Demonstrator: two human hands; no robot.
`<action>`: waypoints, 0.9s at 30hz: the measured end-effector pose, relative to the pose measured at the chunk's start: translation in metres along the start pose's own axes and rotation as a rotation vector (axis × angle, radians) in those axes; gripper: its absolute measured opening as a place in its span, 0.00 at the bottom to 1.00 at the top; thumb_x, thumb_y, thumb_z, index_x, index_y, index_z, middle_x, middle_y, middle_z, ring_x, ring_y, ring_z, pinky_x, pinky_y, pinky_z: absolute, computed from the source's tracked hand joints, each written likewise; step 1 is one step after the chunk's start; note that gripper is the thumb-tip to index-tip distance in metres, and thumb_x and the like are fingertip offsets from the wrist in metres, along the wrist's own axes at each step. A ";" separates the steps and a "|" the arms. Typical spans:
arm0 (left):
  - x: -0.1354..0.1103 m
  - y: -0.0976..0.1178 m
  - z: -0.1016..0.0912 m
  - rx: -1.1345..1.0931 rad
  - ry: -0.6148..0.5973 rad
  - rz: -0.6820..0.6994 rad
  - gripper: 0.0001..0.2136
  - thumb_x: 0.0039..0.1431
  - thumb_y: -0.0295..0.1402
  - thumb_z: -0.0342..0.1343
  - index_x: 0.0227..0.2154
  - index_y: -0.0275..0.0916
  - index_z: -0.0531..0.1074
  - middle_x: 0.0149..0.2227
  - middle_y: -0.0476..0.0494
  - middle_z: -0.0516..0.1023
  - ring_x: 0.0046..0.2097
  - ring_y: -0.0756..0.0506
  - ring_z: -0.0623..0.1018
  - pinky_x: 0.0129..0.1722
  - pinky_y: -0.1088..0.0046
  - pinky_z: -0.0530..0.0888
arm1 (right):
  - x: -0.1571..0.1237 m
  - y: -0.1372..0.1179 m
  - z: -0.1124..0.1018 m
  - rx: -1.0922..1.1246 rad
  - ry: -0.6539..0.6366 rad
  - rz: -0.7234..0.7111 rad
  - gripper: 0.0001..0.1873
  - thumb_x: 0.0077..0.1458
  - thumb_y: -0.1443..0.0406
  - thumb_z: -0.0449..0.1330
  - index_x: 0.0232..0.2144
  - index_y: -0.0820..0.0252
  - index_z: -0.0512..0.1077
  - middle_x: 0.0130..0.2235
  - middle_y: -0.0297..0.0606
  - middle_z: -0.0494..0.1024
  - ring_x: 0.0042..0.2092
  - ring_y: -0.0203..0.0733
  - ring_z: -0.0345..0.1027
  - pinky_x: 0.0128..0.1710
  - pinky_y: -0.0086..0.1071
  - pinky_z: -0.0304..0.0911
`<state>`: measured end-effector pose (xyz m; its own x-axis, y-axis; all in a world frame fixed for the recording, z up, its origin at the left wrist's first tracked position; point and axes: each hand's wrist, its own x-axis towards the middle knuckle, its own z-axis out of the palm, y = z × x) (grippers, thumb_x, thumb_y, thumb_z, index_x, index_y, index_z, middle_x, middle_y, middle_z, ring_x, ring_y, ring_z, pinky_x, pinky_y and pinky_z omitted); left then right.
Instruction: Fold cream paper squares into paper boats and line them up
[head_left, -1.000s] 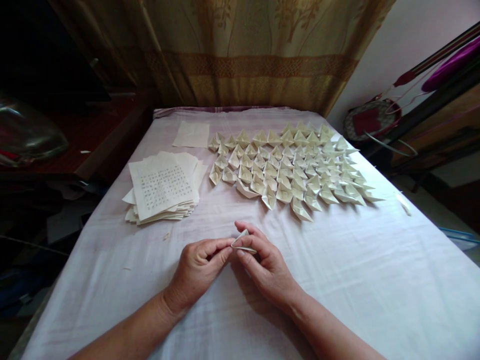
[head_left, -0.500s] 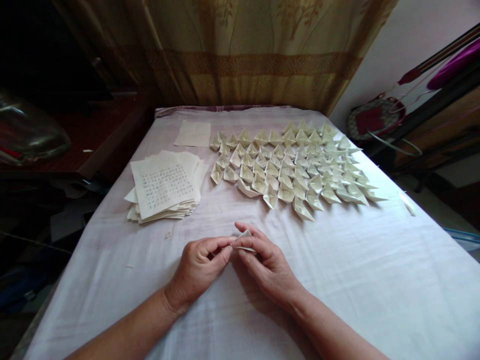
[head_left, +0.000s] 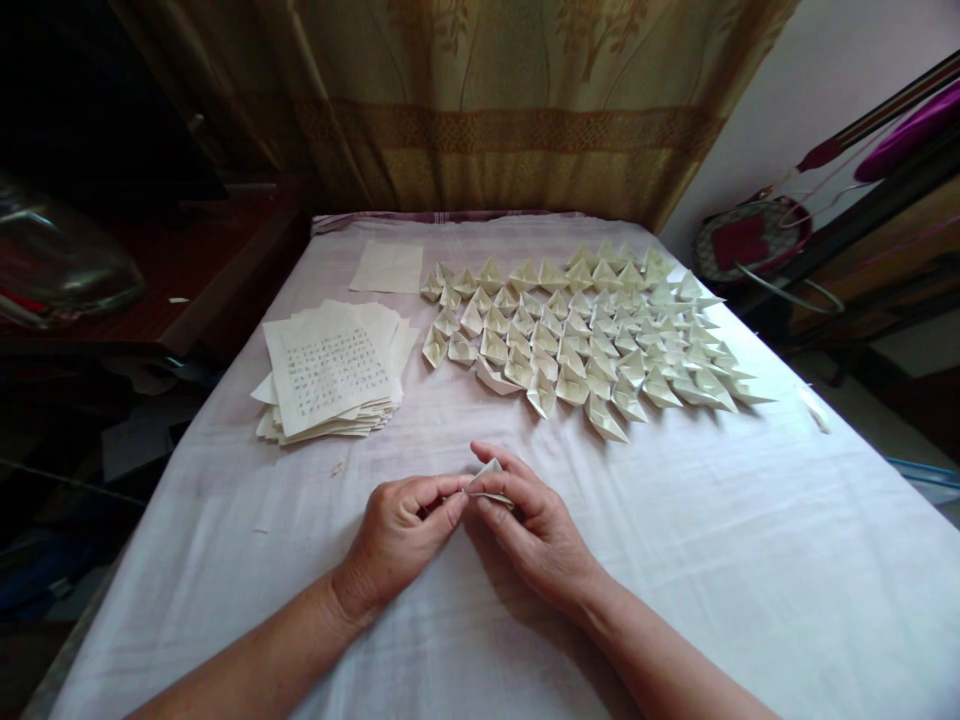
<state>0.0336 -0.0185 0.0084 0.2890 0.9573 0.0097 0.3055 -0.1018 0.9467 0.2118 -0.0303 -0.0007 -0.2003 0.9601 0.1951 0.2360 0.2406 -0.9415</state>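
Between my two hands is a small folded piece of paper (head_left: pixel 489 469), mostly hidden by the fingers; a pointed white tip and a lower flap show. My left hand (head_left: pixel 409 525) pinches its left end between thumb and forefinger. Wrapped around the right part, my right hand (head_left: pixel 534 525) holds it with thumb below and fingers above. Both hands are just above the sheet, close to the middle of the bed. Beyond them, folded paper boats (head_left: pixel 571 382) stand in several close rows.
A stack of paper sheets (head_left: pixel 330 365), the top one covered in writing, lies left. Behind it is a single blank sheet (head_left: pixel 388 267). Small paper scraps (head_left: pixel 337 468) lie on the white bedsheet (head_left: pixel 712 560). A curtain (head_left: pixel 495 130) hangs at the back; a bag (head_left: pixel 754 238) is at right.
Almost nothing differs. Both hands keep the same grip on the folded paper, and the view has shifted very slightly.
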 end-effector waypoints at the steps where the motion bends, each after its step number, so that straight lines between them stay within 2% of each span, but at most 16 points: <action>1: 0.000 0.000 0.000 0.000 0.001 0.004 0.10 0.60 0.32 0.57 0.41 0.43 0.83 0.40 0.46 0.85 0.39 0.44 0.84 0.40 0.75 0.78 | 0.000 0.000 0.000 -0.006 -0.005 -0.001 0.09 0.60 0.68 0.57 0.38 0.55 0.77 0.56 0.45 0.74 0.62 0.46 0.64 0.56 0.40 0.65; 6: 0.001 0.002 0.002 -0.044 0.033 -0.007 0.11 0.59 0.32 0.57 0.40 0.40 0.83 0.39 0.44 0.85 0.38 0.44 0.84 0.39 0.75 0.78 | -0.002 -0.002 0.003 -0.052 0.022 0.001 0.08 0.59 0.67 0.58 0.39 0.55 0.76 0.57 0.45 0.73 0.61 0.47 0.64 0.58 0.43 0.61; 10: 0.003 0.004 0.003 -0.080 0.047 -0.034 0.11 0.58 0.32 0.56 0.37 0.38 0.83 0.36 0.43 0.86 0.35 0.45 0.84 0.35 0.77 0.78 | -0.002 -0.003 0.003 0.008 0.022 0.032 0.07 0.58 0.65 0.60 0.40 0.55 0.75 0.56 0.45 0.74 0.60 0.48 0.65 0.59 0.42 0.60; 16: 0.005 0.005 0.001 -0.086 0.082 -0.090 0.11 0.54 0.34 0.57 0.34 0.36 0.84 0.31 0.43 0.85 0.31 0.45 0.82 0.31 0.77 0.77 | -0.001 0.003 -0.006 0.245 0.033 0.163 0.18 0.55 0.61 0.64 0.48 0.53 0.69 0.54 0.42 0.74 0.53 0.45 0.70 0.52 0.37 0.66; 19: 0.005 0.005 -0.001 -0.111 0.073 -0.132 0.12 0.53 0.35 0.57 0.33 0.36 0.83 0.30 0.43 0.84 0.29 0.46 0.81 0.27 0.77 0.74 | 0.000 0.005 -0.012 0.305 0.050 0.204 0.20 0.53 0.58 0.66 0.48 0.54 0.70 0.50 0.41 0.76 0.49 0.43 0.71 0.49 0.34 0.67; 22: 0.004 0.004 -0.001 -0.124 0.063 -0.161 0.11 0.53 0.35 0.57 0.32 0.36 0.83 0.29 0.43 0.84 0.28 0.47 0.78 0.25 0.78 0.72 | 0.001 0.004 -0.014 0.351 0.003 0.280 0.17 0.54 0.54 0.65 0.42 0.56 0.72 0.39 0.39 0.78 0.40 0.41 0.72 0.41 0.32 0.69; 24: 0.004 0.003 -0.001 -0.124 0.062 -0.165 0.11 0.53 0.35 0.57 0.31 0.35 0.83 0.27 0.44 0.83 0.26 0.49 0.76 0.23 0.79 0.70 | 0.001 0.003 -0.014 0.336 -0.031 0.315 0.16 0.55 0.53 0.63 0.38 0.58 0.74 0.33 0.36 0.77 0.35 0.40 0.71 0.36 0.31 0.68; 27: 0.004 0.003 -0.001 -0.109 0.076 -0.156 0.11 0.53 0.36 0.58 0.30 0.35 0.82 0.25 0.45 0.81 0.24 0.50 0.73 0.22 0.79 0.68 | 0.000 0.002 -0.013 0.313 -0.003 0.328 0.15 0.54 0.53 0.64 0.34 0.60 0.75 0.29 0.34 0.75 0.30 0.36 0.68 0.31 0.28 0.64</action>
<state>0.0349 -0.0147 0.0113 0.1750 0.9773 -0.1197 0.2401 0.0756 0.9678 0.2246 -0.0279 0.0014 -0.1655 0.9779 -0.1280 -0.0115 -0.1317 -0.9912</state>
